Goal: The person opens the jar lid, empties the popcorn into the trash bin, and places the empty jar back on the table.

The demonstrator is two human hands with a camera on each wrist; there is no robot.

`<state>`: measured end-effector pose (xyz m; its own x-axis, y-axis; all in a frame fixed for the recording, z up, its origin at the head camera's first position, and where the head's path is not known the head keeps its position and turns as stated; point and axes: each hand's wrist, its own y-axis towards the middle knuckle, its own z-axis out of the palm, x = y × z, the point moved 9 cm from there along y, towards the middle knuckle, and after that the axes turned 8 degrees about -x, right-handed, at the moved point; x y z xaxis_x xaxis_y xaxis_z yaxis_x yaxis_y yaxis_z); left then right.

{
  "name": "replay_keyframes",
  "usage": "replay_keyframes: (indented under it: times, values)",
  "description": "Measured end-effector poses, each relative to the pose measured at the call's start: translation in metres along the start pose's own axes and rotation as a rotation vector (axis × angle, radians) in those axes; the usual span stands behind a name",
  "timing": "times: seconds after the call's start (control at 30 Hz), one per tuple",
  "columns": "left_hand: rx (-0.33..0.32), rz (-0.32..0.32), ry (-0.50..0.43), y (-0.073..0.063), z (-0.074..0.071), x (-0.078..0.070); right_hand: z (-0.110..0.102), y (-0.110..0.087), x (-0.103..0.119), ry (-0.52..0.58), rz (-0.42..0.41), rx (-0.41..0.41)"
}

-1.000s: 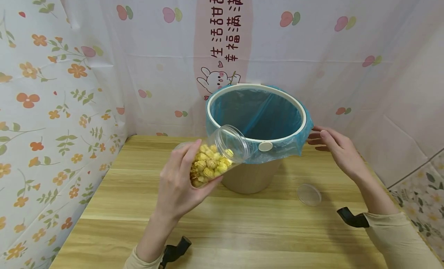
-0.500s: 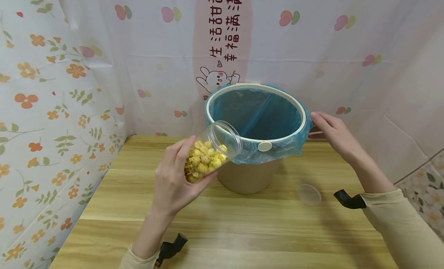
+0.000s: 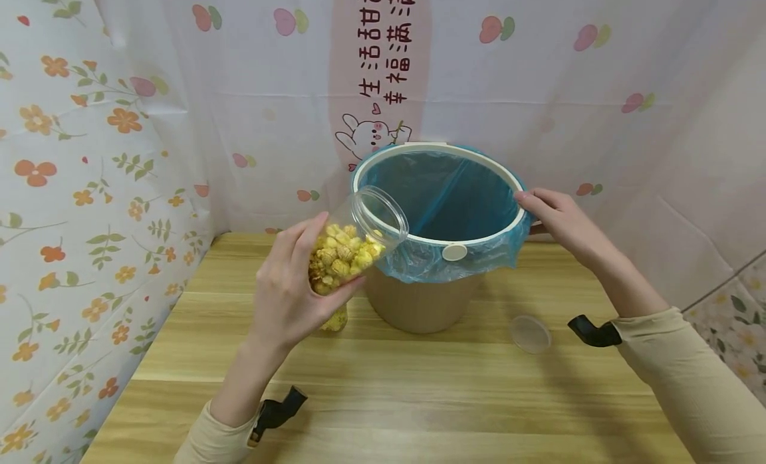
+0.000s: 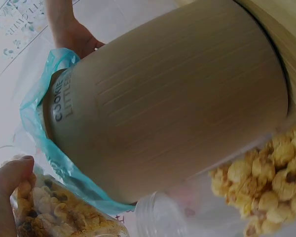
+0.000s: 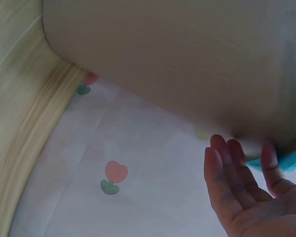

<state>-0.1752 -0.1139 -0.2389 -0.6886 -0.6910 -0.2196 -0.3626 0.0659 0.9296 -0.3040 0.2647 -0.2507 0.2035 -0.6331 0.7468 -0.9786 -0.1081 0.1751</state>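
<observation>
The bin [image 3: 421, 298] is the landmark here; it stands at the back of the worktop [image 3: 383, 391], close to the wall cloth. Its blue bag [image 3: 445, 198] is folded over the white rim

Left of the bin, the left hand [image 3: 284, 288] holds a clear jar [image 3: 353, 241] of popcorn [image 3: 344, 254]. The grip is wrapped round the jar's lower half, fingers and thumb curled on it. The jar is tipped. Its long line runs from the hand up and to the right, toward the bin. The open mouth is the end nearest the bin, just beside the left part of the rim and almost over it. The popcorn sits low in the jar, near the hand. I think the jar needs only a short push right and more tip for the mouth to hang over the bag. In the left wrist view the bin's ribbed side [image 4: 177, 94] fills the frame, with popcorn close by

Right of the bin, the right hand [image 3: 556, 218] rests on the rim's right edge. Its fingers are mostly straight and lie on the bag there; in the right wrist view the hand [image 5: 246, 197] is spread, fingertips at the bin's side. This hand is nearer the bin than the left one

A small clear lid [image 3: 530, 334] lies flat on the worktop, in front of the bin and to its right
</observation>
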Motion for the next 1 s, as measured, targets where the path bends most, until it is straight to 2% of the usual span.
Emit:
replay_keyframes:
  times: [0.33, 0.43, 0.63, 1.0]
  values:
    - [0.027, 0.000, 0.066, 0.016, -0.007, 0.008, 0.002, 0.001, 0.000, 0.057, 0.030, 0.029]
    - [0.038, 0.018, 0.092, 0.022, -0.007, 0.011, 0.003, 0.000, -0.001, 0.077, 0.047, 0.026]
    - [0.074, 0.063, 0.143, 0.036, -0.008, 0.014, 0.005, 0.000, 0.001, 0.099, 0.022, 0.050]
    - [0.112, 0.113, 0.176, 0.064, -0.002, 0.020, 0.007, 0.000, 0.002, 0.126, 0.027, 0.056]
